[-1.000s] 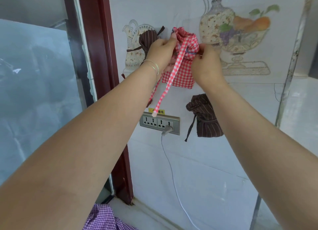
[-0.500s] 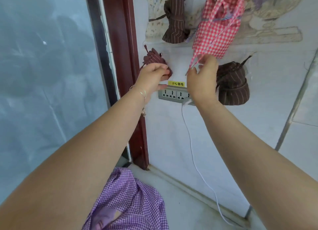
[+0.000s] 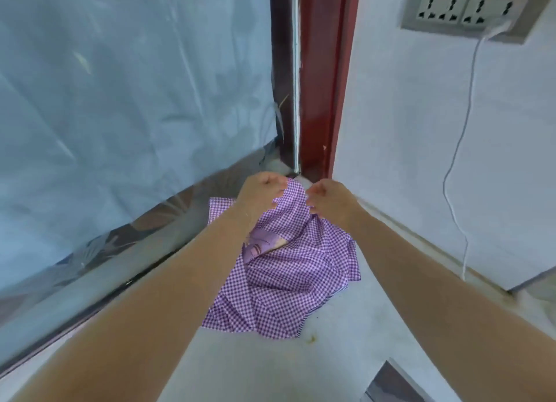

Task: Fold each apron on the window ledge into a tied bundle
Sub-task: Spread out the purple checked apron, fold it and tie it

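Both forearms reach out from the bottom corners and converge toward the far corner of the ledge, a pale grey surface. Between them lies the apron, purple-and-white check, crumpled and unfolded, with a lilac patch showing near the left wrist. Its near edge is spread flat on the ledge; its far edge is lifted.

The left hand is knuckles-up, its fingers curled down over the apron's raised far edge, gripping the cloth. The right hand sits just beside it, likewise knuckles-up, its fingertips curled and pinching the same edge. The two hands are close but not touching.

Beyond the hands is the dark red frame, with the glass on the left. On the white wall to the right hangs a socket with a white cable trailing down.
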Demonstrator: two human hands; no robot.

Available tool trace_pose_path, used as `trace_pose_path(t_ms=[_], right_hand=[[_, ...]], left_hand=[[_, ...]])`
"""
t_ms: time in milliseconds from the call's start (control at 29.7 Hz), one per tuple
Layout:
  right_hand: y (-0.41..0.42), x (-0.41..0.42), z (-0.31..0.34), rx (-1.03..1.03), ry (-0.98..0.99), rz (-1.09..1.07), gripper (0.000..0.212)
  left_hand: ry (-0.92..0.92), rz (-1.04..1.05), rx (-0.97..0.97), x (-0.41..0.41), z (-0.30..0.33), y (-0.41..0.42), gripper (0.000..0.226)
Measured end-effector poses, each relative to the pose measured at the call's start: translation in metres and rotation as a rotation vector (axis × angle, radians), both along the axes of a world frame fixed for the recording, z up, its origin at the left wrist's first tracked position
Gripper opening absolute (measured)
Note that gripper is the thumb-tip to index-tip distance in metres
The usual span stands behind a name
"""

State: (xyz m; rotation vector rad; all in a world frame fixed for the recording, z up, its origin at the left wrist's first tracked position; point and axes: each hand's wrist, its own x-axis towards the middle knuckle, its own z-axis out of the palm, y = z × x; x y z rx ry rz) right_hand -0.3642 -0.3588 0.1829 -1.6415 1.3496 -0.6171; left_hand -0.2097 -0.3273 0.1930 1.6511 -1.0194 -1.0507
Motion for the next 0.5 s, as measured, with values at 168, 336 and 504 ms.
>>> trace_pose_path(t_ms=[168, 336, 504], right_hand=[[0.009, 0.029, -0.093, 0.251, 0.209, 0.185, 0.015], [0.011, 0.038, -0.156, 0.287, 0.378, 0.513, 0.027], [0.01, 0.041, -0.219, 0.269, 0.59, 0.834, 0.044]], left_hand=[[-0.267, 0.008, 0.3, 0.047, -0.11, 0.038, 0.026], [-0.354, 0.051, 0.531, 0.065, -0.192, 0.077, 0.02], [-0.149, 0.259, 0.806, 0.072, -0.235, 0.104, 0.038]])
